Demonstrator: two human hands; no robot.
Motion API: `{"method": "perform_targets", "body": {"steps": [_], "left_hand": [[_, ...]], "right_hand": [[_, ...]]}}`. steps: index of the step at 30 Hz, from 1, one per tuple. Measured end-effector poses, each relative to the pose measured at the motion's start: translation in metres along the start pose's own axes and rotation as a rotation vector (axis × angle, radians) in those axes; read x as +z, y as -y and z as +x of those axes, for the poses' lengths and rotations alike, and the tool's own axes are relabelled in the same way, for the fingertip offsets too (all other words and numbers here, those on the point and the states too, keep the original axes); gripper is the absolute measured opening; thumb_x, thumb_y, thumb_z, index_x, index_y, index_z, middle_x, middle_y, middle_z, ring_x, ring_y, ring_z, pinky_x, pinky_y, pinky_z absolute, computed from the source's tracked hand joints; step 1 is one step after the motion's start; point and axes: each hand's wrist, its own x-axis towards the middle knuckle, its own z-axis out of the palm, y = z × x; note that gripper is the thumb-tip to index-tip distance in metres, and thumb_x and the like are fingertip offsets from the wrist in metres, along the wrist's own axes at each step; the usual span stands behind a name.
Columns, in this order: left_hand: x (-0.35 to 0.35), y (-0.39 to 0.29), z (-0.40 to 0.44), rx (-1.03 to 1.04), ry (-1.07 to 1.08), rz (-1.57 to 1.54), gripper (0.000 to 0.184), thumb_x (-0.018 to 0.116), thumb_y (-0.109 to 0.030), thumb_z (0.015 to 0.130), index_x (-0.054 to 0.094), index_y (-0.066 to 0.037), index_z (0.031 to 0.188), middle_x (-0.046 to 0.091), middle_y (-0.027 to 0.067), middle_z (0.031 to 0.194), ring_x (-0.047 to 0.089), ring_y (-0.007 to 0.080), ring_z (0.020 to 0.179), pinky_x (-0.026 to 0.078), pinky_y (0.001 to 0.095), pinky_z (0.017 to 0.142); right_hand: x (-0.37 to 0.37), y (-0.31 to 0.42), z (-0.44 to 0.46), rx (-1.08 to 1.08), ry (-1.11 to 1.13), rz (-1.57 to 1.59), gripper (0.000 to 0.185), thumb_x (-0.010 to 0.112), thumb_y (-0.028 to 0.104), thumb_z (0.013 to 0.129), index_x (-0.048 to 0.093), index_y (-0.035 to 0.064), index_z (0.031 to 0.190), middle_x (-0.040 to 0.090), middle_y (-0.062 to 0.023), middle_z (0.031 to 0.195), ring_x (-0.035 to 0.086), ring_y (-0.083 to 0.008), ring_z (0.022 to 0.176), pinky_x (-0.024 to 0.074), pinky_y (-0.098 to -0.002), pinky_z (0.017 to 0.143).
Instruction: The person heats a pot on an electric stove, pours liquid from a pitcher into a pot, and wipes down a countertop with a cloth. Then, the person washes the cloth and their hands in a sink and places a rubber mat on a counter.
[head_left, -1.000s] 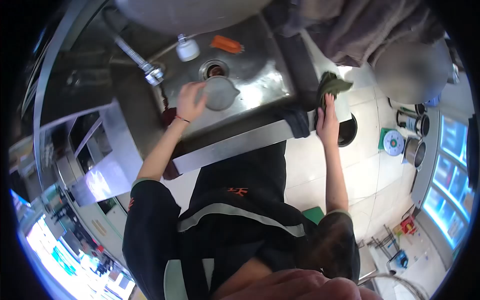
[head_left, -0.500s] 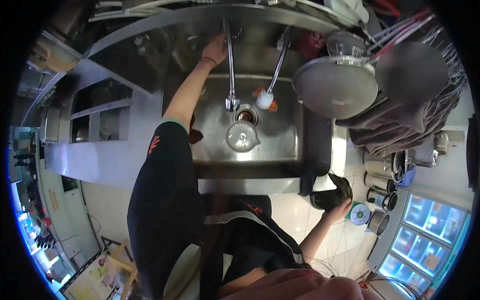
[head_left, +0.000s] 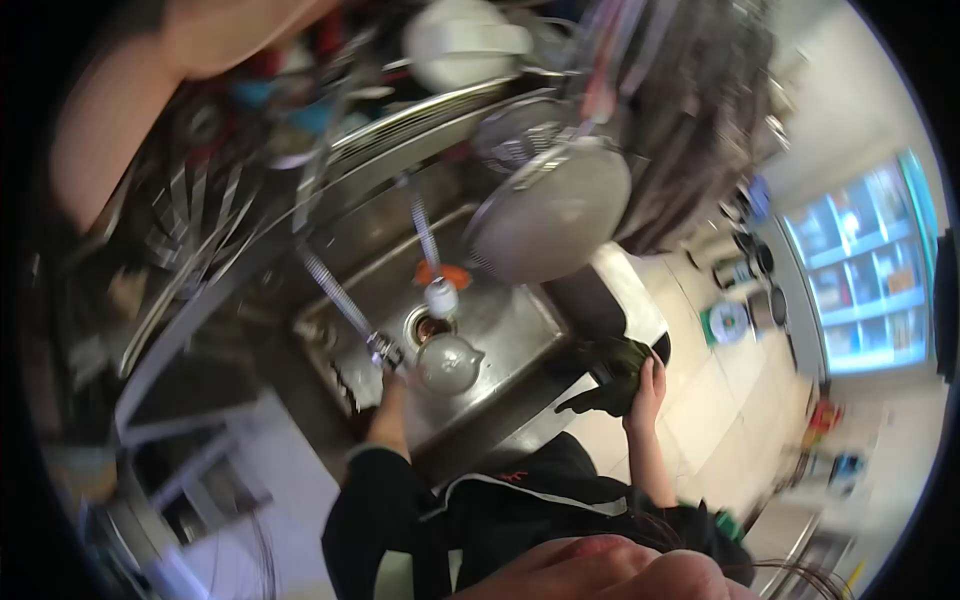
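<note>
My right hand (head_left: 648,388) holds a dark green, limp, leaf-like bundle (head_left: 612,378) over the front right rim of the sink. Its fingers are wrapped round the bundle's side, and one end droops to the left. Inside the steel sink (head_left: 515,345), my left hand (head_left: 393,392) is at the nozzle of the left tap (head_left: 380,348). Blur hides its fingers, so I cannot tell whether they grip the nozzle. A pale round bowl with a pouring lip (head_left: 448,364) stands beside the drain (head_left: 432,328), just right of that hand.
The second tap (head_left: 439,295) has a white end, with an orange item (head_left: 455,274) behind it. A large round mesh strainer (head_left: 560,215) overhangs the sink's back right. Utensils (head_left: 190,225) crowd the back left. A blurred bare arm (head_left: 120,120) crosses the upper left.
My view has turned and shifted. My left hand has come from the back of the sink, behind the tap, to the nozzle. The leaf-like bundle in my right hand is now nearer the sink rim.
</note>
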Motion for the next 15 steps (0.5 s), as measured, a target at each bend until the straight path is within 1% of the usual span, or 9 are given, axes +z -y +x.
{"method": "perform_targets", "body": {"steps": [1, 2, 3, 4, 6, 9, 10, 13, 15], "left_hand": [[-0.008, -0.031, -0.018, 0.093, -0.024, 0.259, 0.099, 0.075, -0.055, 0.054, 0.033, -0.007, 0.131, 0.036, 0.0196, 0.133, 0.037, 0.0337, 0.120, 0.037, 0.0414, 0.096], [0.003, -0.032, -0.022, 0.071, -0.057, 0.239, 0.102, 0.077, -0.055, 0.050, 0.035, -0.006, 0.129, 0.035, 0.0190, 0.132, 0.035, 0.0330, 0.121, 0.036, 0.0418, 0.097], [0.018, -0.040, -0.016, 0.044, -0.091, 0.208, 0.106, 0.079, -0.055, 0.045, 0.036, -0.005, 0.127, 0.035, 0.0185, 0.131, 0.033, 0.0324, 0.122, 0.035, 0.0421, 0.098], [0.019, -0.068, -0.011, -0.007, -0.041, 0.260, 0.107, 0.081, -0.055, 0.042, 0.036, -0.005, 0.126, 0.038, 0.0174, 0.129, 0.036, 0.0315, 0.120, 0.037, 0.0422, 0.097], [-0.004, -0.110, -0.033, -0.161, 0.049, 0.382, 0.110, 0.083, -0.054, 0.037, 0.037, -0.005, 0.124, 0.043, 0.0152, 0.123, 0.041, 0.0298, 0.116, 0.039, 0.0426, 0.094], [0.016, -0.095, -0.006, -0.309, 0.223, 0.371, 0.115, 0.083, -0.057, 0.025, 0.038, -0.004, 0.117, 0.045, 0.0104, 0.116, 0.046, 0.0266, 0.109, 0.043, 0.0381, 0.089], [0.022, -0.096, -0.008, -0.352, 0.169, 0.418, 0.108, 0.085, -0.051, 0.027, 0.043, -0.007, 0.116, 0.050, 0.0096, 0.112, 0.052, 0.0261, 0.100, 0.046, 0.0373, 0.084], [0.028, -0.067, 0.001, 0.042, 0.355, 0.290, 0.085, 0.086, -0.040, 0.043, 0.048, -0.007, 0.112, 0.057, 0.0132, 0.102, 0.056, 0.0292, 0.095, 0.046, 0.0381, 0.082], [0.042, -0.051, -0.008, 0.270, 0.193, -0.335, 0.064, 0.079, -0.031, 0.058, 0.052, -0.007, 0.110, 0.060, 0.0148, 0.098, 0.057, 0.0296, 0.095, 0.045, 0.0377, 0.082]], "right_hand": [[-0.001, 0.002, 0.001, -0.017, -0.008, -0.055, 0.031, 0.044, 0.022, 0.094, 0.048, 0.0011, 0.115, 0.057, -0.0088, 0.103, 0.055, -0.0146, 0.091, 0.0459, -0.0266, 0.078], [-0.005, 0.004, -0.002, 0.019, 0.044, -0.052, 0.030, 0.045, 0.021, 0.093, 0.048, 0.0014, 0.115, 0.056, -0.0082, 0.105, 0.054, -0.0137, 0.092, 0.0446, -0.0255, 0.080], [-0.012, -0.002, 0.000, -0.044, 0.043, -0.092, 0.029, 0.045, 0.020, 0.093, 0.047, 0.0015, 0.115, 0.056, -0.0073, 0.105, 0.053, -0.0122, 0.093, 0.0434, -0.0243, 0.081], [-0.017, -0.003, 0.000, -0.052, 0.036, -0.095, 0.028, 0.046, 0.019, 0.093, 0.047, 0.0016, 0.115, 0.056, -0.0070, 0.105, 0.053, -0.0118, 0.093, 0.0430, -0.0240, 0.081], [-0.025, -0.001, -0.004, -0.035, 0.014, -0.107, 0.026, 0.045, 0.018, 0.093, 0.047, 0.0017, 0.114, 0.056, -0.0070, 0.104, 0.053, -0.0111, 0.092, 0.0438, -0.0237, 0.080], [-0.035, 0.005, -0.016, -0.019, -0.068, -0.112, 0.026, 0.044, 0.017, 0.093, 0.047, 0.0009, 0.113, 0.056, -0.0058, 0.102, 0.053, -0.0104, 0.091, 0.0422, -0.0237, 0.081], [-0.041, 0.004, -0.018, -0.035, -0.092, -0.128, 0.026, 0.044, 0.016, 0.094, 0.047, 0.0004, 0.113, 0.056, -0.0063, 0.103, 0.053, -0.0106, 0.091, 0.0425, -0.0235, 0.081], [-0.057, -0.002, -0.023, -0.038, -0.132, -0.141, 0.026, 0.044, 0.017, 0.093, 0.047, 0.0006, 0.113, 0.056, -0.0066, 0.104, 0.053, -0.0107, 0.092, 0.0428, -0.0238, 0.081], [-0.055, 0.001, -0.025, -0.042, -0.127, -0.109, 0.026, 0.045, 0.016, 0.093, 0.048, 0.0010, 0.113, 0.056, -0.0063, 0.103, 0.053, -0.0108, 0.092, 0.0427, -0.0241, 0.081]]}}
